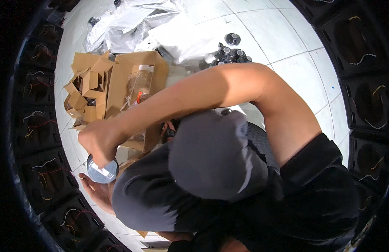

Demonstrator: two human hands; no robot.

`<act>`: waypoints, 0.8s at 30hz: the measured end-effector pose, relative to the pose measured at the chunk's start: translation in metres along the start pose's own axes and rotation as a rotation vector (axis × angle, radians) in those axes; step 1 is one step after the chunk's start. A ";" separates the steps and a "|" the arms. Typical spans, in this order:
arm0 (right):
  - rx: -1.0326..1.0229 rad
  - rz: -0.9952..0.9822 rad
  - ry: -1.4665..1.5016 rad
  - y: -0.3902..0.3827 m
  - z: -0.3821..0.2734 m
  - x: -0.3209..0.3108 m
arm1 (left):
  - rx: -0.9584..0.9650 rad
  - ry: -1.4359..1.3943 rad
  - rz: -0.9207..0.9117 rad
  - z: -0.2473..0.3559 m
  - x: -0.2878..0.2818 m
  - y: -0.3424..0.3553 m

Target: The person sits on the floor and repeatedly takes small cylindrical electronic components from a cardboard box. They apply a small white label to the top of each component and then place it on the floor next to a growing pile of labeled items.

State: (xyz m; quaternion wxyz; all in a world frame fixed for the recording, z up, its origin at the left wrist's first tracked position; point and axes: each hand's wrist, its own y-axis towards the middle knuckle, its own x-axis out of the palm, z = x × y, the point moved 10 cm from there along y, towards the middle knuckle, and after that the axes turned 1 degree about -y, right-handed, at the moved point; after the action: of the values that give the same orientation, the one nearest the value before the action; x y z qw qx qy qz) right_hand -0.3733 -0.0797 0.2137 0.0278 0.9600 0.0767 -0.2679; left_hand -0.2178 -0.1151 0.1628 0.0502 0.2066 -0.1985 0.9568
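Note:
A round grey-blue disc point(109, 173) with a white label on its face is at the far left, beyond my bent knee. My left hand point(99, 193) cups it from below, with some fingers stretching past its edge. Coming across from the right, my bare right arm ends at my right hand point(100, 140), which lies against the disc's upper part. One digit of it points down onto the label. The other right fingers are curled out of sight behind the back of the hand, so what they grip is hidden.
An open cardboard box point(114, 90) with clear plastic inside stands ahead, beside torn carton pieces point(90, 80). White sheeting point(123, 23) lies farther off. Several black round parts point(226, 53) rest on the tiled floor point(287, 69). Black cabinets with wires point(364, 101) line both sides.

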 end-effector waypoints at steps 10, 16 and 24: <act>0.526 0.475 -0.204 -0.218 0.146 -0.072 | -0.034 -0.133 0.048 -0.026 -0.038 0.008; 0.873 0.360 -0.389 -0.336 0.218 -0.010 | -0.066 -0.053 0.026 -0.031 -0.052 0.007; 0.827 0.323 -0.468 -0.307 0.256 0.050 | -0.085 0.049 -0.033 -0.015 -0.086 0.003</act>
State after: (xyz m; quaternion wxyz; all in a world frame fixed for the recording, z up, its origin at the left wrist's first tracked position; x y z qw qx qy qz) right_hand -0.5115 0.2058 -0.0349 -0.2977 0.8045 -0.1937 -0.4761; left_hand -0.1455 -0.1130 0.1136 0.0794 0.1838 -0.2341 0.9514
